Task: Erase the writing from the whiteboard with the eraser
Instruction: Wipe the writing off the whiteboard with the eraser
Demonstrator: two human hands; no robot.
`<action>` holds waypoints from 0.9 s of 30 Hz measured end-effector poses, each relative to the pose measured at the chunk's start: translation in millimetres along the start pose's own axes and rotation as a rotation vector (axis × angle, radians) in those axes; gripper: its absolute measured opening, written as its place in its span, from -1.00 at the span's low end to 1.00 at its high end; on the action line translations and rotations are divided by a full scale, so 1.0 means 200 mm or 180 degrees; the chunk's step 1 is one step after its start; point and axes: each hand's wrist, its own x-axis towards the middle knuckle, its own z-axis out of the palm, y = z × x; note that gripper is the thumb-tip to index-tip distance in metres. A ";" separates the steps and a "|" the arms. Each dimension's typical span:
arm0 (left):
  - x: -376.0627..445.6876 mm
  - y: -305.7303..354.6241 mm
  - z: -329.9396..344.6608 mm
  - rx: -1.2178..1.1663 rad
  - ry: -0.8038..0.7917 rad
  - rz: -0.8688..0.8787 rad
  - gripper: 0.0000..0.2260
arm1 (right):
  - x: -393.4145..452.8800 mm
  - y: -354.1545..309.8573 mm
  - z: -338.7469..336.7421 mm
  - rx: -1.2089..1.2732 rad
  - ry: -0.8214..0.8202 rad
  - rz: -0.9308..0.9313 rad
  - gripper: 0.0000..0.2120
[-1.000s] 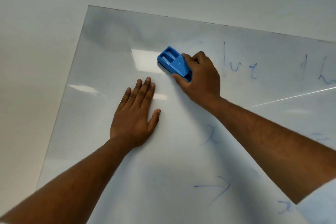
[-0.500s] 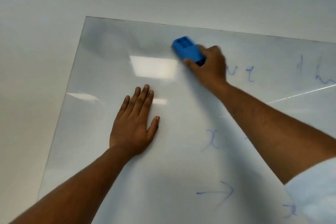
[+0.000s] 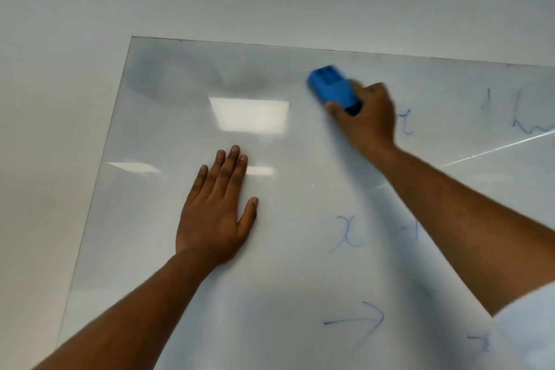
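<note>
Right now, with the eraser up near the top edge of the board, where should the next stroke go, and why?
Probably sweep the blue eraser, gripped by the right hand, rightward over the blue letter beside it. The whiteboard left of the eraser looks wiped, and the left hand lies flat on it.

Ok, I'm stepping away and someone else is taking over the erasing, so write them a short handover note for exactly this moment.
Left hand: flat, fingers straight, pressing on the whiteboard.
Right hand: grips the blue eraser on the board near its top edge; the image is blurred there.
Done: the upper left of the board carries no writing, only a grey smear.
Left: blue letters right of the eraser hand, more at the far right, an x, an arrow and small marks lower right.
</note>
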 end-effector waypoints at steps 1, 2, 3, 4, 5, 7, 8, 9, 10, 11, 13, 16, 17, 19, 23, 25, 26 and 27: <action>0.00 0.00 0.00 -0.0004 0.0011 0.0010 -0.32 | 0.08 0.07 -0.05 -0.0035 0.0250 0.0475 -0.45; 0.00 0.00 0.00 -0.0005 0.0021 0.0005 -0.32 | 0.12 0.12 -0.08 -0.0016 0.0392 0.0827 -0.47; 0.00 0.01 0.00 -0.0004 0.0035 -0.0007 -0.32 | 0.12 0.13 -0.10 0.0018 0.0440 0.0965 -0.47; 0.00 0.00 0.00 0.0002 0.0030 -0.0017 -0.32 | 0.07 0.12 -0.09 0.0040 0.0402 0.0898 -0.46; 0.00 0.00 0.00 0.0010 0.0014 -0.0017 -0.32 | -0.02 0.10 -0.07 0.0056 0.0254 0.0632 -0.43; 0.00 0.00 0.00 0.0032 0.0009 -0.0006 -0.31 | -0.27 0.03 -0.04 0.0071 -0.0221 -0.0384 -0.37; 0.00 0.00 0.00 0.0047 0.0018 -0.0011 -0.31 | -0.39 0.02 -0.04 0.0023 -0.0485 -0.0889 -0.35; 0.01 0.00 0.00 0.0064 0.0008 -0.0019 -0.31 | -0.46 0.04 -0.05 -0.0067 -0.0671 -0.1261 -0.33; 0.01 0.00 0.00 0.0071 -0.0009 -0.0020 -0.31 | -0.46 0.08 -0.07 -0.0143 -0.0718 -0.1439 -0.33; 0.00 0.01 0.00 0.0061 -0.0015 -0.0018 -0.31 | -0.41 0.14 -0.10 -0.0202 -0.0605 -0.1358 -0.34; 0.00 0.02 0.00 0.0038 -0.0036 -0.0025 -0.31 | -0.25 0.28 -0.19 -0.0298 -0.0107 -0.0544 -0.35; -0.01 0.03 0.00 0.0020 -0.0072 -0.0047 -0.31 | -0.07 0.46 -0.31 -0.0381 0.0492 0.0918 -0.34; -0.01 0.03 0.00 0.0017 -0.0060 -0.0060 -0.31 | -0.08 0.46 -0.30 -0.0444 0.0538 0.1068 -0.34; 0.00 0.03 0.00 0.0002 -0.0038 -0.0067 -0.31 | -0.18 0.37 -0.24 -0.0462 0.0473 0.0752 -0.36; 0.00 0.03 -0.01 0.0023 -0.0066 -0.0052 -0.31 | -0.54 0.18 -0.12 -0.0300 -0.0420 -0.1125 -0.35; 0.00 0.03 0.00 0.0022 -0.0088 -0.0059 -0.31 | -0.50 0.22 -0.14 -0.0335 -0.0617 -0.1487 -0.35; 0.00 0.03 0.00 0.0015 -0.0083 -0.0060 -0.31 | -0.43 0.26 -0.16 -0.0360 -0.0473 -0.1334 -0.37; 0.00 0.03 0.00 0.0011 -0.0075 -0.0058 -0.31 | -0.35 0.30 -0.19 -0.0395 -0.0265 -0.0942 -0.38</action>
